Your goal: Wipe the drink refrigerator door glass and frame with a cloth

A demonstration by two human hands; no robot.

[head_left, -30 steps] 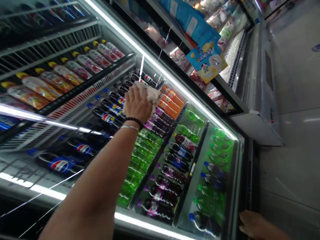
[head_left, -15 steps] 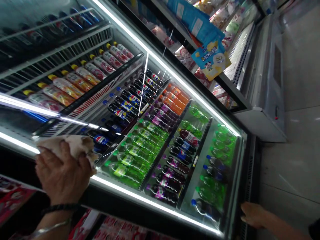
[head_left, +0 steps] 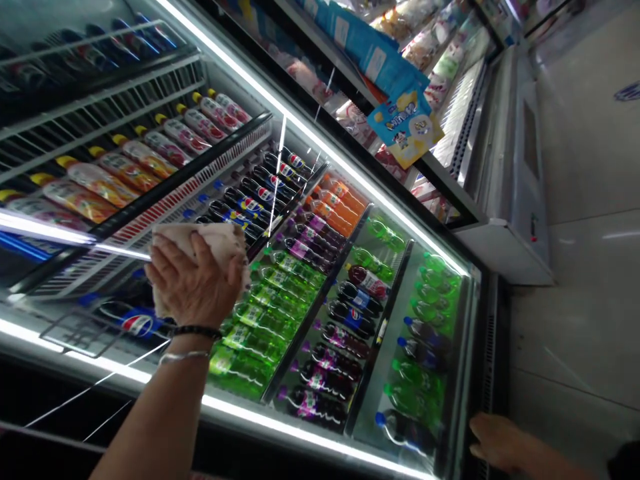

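With fingers laid across it, my left hand [head_left: 197,283] presses a pale, folded cloth [head_left: 220,241] to the glass door of a lit drinks cooler [head_left: 300,267]. A dark beaded band and a silver bangle circle the left wrist. Behind the glass, green soda bottles [head_left: 273,293] and Pepsi bottles [head_left: 250,203] stand close to the cloth; the hand covers some of them. At the lower right, my right hand [head_left: 495,440] is closed at the dark outer edge of the cooler door; its fingertips are partly hidden.
Shelves hold orange soda bottles [head_left: 340,203] and yellow-capped bottles [head_left: 150,153]. Blue and yellow packets [head_left: 407,127] hang beside the cooler. A white chest freezer [head_left: 515,233] stands on the tiled floor [head_left: 590,307]. Bright light strips frame the door.
My left hand and the cloth have slid right and up across the glass, uncovering the Pepsi bottle at lower left. My right hand stays at the door edge. The view has shifted slightly.
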